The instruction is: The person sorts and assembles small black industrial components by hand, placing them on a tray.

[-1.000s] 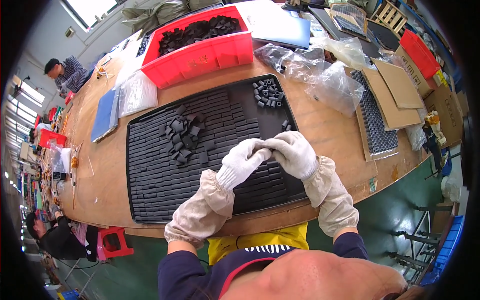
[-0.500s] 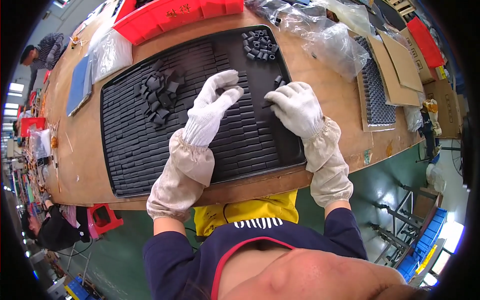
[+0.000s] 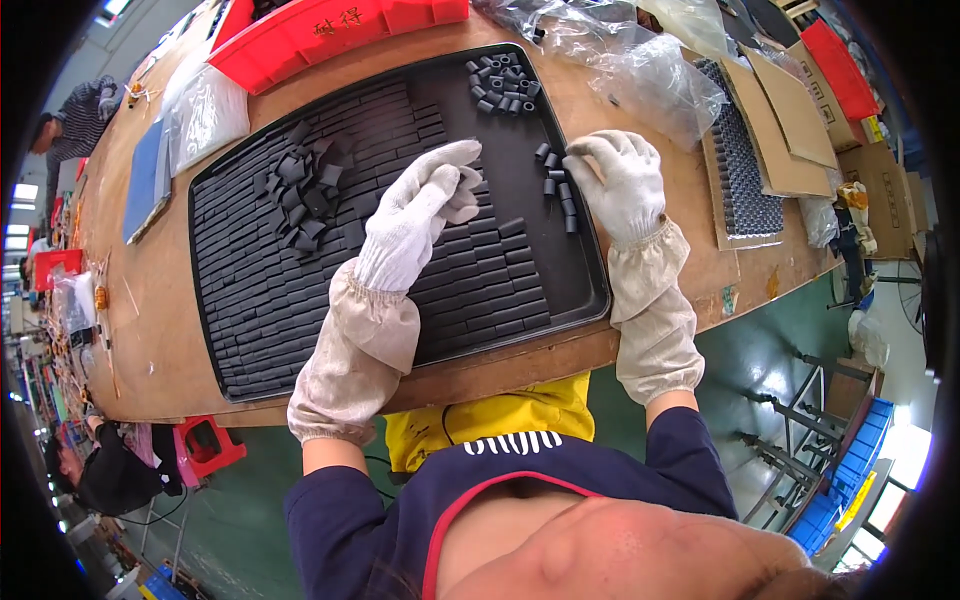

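A large black tray (image 3: 590, 292) lies on the bench in front of me. Rows of short black tubes (image 3: 290, 300) fill most of it, with a loose heap of black pieces (image 3: 302, 190) on top. My left hand (image 3: 420, 210), in a white knitted glove, is above the rows with its fingers curled in; whatever they hold is hidden. Along the tray's right side, my gloved right hand (image 3: 622, 185) hovers beside several loose black tubes (image 3: 560, 190). Its fingers are loosely bent and I see nothing between them. Another cluster of tubes (image 3: 503, 83) lies in the tray's far right corner.
A red bin (image 3: 330, 40) stands behind the tray. Clear plastic bags (image 3: 660, 90) and cardboard sheets (image 3: 790, 130) lie to the right. At left are a blue panel (image 3: 147, 185) and a plastic-wrapped stack (image 3: 207, 115). Another person (image 3: 80, 115) bends over at the far left.
My right hand has moved right and away from me, off the tray's floor, uncovering several loose tubes. The dark piece at its fingertips no longer shows. My left hand's fingers have curled further in.
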Action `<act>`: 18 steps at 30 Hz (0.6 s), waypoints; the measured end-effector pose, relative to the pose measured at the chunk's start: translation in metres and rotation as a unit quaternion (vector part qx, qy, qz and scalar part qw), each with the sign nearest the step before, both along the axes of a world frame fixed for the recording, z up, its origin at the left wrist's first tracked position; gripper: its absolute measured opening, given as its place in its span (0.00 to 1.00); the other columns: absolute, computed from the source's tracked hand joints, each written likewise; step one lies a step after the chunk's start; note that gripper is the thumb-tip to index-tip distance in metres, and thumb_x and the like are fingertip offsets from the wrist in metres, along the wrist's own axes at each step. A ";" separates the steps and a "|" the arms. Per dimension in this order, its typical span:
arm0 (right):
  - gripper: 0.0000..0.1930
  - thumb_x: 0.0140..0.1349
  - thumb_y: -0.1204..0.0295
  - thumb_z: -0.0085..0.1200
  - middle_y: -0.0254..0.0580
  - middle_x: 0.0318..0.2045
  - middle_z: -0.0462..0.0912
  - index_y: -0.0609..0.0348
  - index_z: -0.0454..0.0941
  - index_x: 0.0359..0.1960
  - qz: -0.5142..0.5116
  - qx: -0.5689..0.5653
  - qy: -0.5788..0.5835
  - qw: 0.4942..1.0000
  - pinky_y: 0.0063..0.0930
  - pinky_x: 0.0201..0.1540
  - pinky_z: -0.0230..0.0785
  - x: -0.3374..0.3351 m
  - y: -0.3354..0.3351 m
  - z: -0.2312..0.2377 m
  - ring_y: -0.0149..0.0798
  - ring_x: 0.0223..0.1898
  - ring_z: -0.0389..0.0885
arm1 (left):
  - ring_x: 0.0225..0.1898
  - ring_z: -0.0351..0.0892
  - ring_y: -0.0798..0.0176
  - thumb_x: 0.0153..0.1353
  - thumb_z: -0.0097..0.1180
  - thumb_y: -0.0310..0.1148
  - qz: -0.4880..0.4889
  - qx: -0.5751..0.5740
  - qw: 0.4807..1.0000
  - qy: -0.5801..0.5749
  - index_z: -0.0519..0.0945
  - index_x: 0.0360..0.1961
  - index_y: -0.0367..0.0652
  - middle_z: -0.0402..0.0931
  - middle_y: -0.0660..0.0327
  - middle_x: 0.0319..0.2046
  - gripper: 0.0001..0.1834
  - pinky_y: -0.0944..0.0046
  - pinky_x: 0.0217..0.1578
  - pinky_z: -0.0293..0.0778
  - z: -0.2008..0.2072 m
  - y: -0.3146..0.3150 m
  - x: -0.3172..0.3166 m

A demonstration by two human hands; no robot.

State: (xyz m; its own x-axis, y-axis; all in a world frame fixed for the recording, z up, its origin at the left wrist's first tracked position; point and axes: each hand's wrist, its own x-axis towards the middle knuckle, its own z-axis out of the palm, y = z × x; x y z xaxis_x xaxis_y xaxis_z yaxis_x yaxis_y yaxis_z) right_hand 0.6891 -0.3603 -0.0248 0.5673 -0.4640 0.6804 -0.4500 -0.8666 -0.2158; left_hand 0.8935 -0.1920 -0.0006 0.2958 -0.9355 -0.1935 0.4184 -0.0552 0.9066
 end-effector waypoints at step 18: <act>0.13 0.41 0.69 0.70 0.37 0.43 0.80 0.49 0.82 0.31 0.095 0.048 0.100 0.989 0.45 0.55 0.65 0.011 0.018 -0.010 0.47 0.50 0.77 | 0.39 0.81 0.74 0.72 0.51 0.31 -0.014 0.003 1.000 0.003 0.78 0.57 0.41 0.80 0.64 0.48 0.15 0.70 0.40 0.81 -0.006 0.003 -0.001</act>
